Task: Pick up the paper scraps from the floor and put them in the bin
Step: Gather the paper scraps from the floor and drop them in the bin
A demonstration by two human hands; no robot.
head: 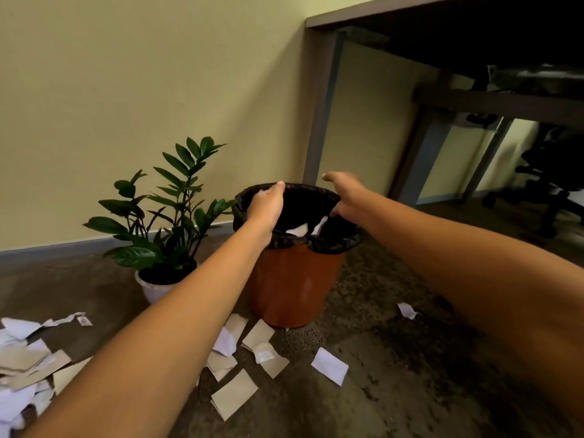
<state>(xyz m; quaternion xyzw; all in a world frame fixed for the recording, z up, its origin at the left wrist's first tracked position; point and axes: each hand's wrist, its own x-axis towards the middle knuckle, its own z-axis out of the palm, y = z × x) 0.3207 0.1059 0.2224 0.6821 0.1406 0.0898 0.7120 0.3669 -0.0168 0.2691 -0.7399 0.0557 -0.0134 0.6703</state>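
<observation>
Left hand (267, 203) lies across the bin (290, 286) rim; grip unclear, possibly pinching the black liner (335, 241). Right hand (346, 194) spread wide above the opposite rim. Bin orange-brown, beside a potted plant (139, 255). White and beige paper scraps (234, 395) on floor (410, 374) before it; left pile cropped.

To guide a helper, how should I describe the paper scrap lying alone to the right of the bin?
Find the orange bin with the black liner, beside the potted plant. On the floor to its right lies one small white scrap. The other scraps crowd in front and left of the bin; this one lies alone.
</observation>
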